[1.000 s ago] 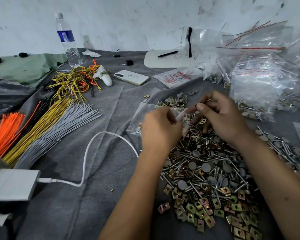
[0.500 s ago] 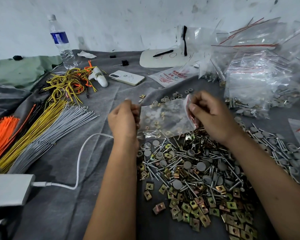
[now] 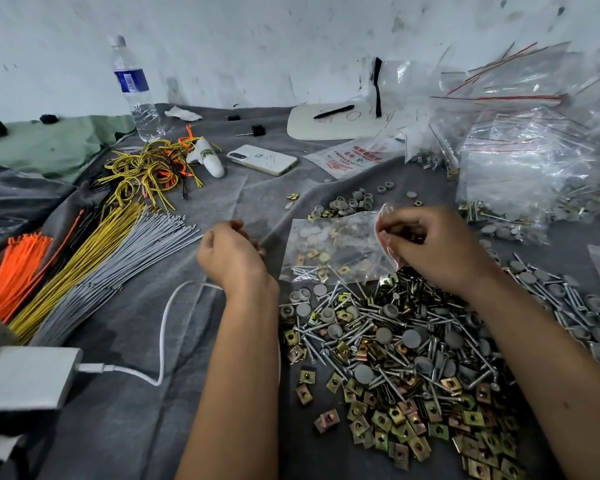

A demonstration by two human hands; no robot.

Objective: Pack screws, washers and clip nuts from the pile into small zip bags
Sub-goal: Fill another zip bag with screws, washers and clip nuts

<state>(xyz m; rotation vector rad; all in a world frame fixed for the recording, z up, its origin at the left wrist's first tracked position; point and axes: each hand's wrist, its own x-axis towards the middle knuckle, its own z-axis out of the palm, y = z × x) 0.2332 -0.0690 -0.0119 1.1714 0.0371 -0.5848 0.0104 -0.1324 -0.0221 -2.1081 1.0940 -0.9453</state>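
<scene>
One zip bag (image 3: 336,251), part-filled, centre frame, lower edge touching pile (image 3: 406,344) of screws, washers, clip nuts. Right hand (image 3: 433,247) fingers pinch red zip strip at bag's right end. Left hand (image 3: 229,254), centre-left, clear of bag; fingers loosely curled, contents of hand not discernible. Sealing step, by judgement: run pinch along full strip, expel air, keep screw points off film.

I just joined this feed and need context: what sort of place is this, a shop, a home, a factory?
Most likely a small informal packing workspace, not a factory line. The work lies on a grey cloth against a scuffed white wall, with a pile of hardware, heaped zip bags and cable ties.
</scene>
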